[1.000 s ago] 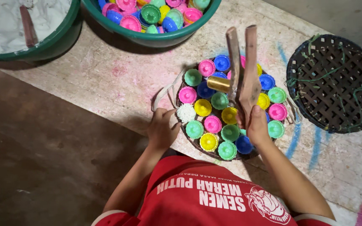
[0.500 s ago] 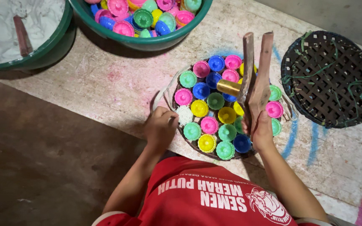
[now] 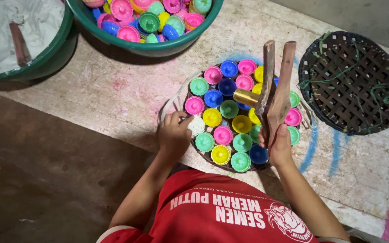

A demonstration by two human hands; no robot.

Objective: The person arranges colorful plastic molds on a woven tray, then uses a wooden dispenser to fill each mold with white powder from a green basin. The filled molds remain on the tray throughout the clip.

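Right hand [image 3: 279,143] is wrapped tight round the lower end of a wooden two-armed press tool [image 3: 274,92], whose two flat arms rise together from the grip and point away from the person, long axis running roughly up the picture over the round woven tray [image 3: 183,96]; a short brass cylinder [image 3: 245,97] juts sideways from the arms toward the tray's middle. Left hand [image 3: 174,134] rests at the near-left rim of that tray, fingers curled in and pinched on something small that I cannot make out, just touching a white, crumbly-looking filled mould [image 3: 197,126]. That white mould lies to the left of the brass cylinder, across a couple of rows of moulds, so the left hand is much the nearer to it and the tool would have to swing leftward and toward the person to reach it. Filling the tray are the small plastic cup moulds [image 3: 227,121] in pink, blue, green and yellow, packed side by side with open faces up. Beyond the tray, a large green basin [image 3: 190,38] holds a heap of more coloured moulds, and to the left of that a second green basin [image 3: 55,54] holds white powder with a wooden stick in it. To the right of the tray, well apart, an empty dark woven tray [image 3: 354,83] carries stray green fibres. All of this sits on a pale, worn counter [image 3: 113,94] smudged with pink and blue, with darker floor below the tray's near side
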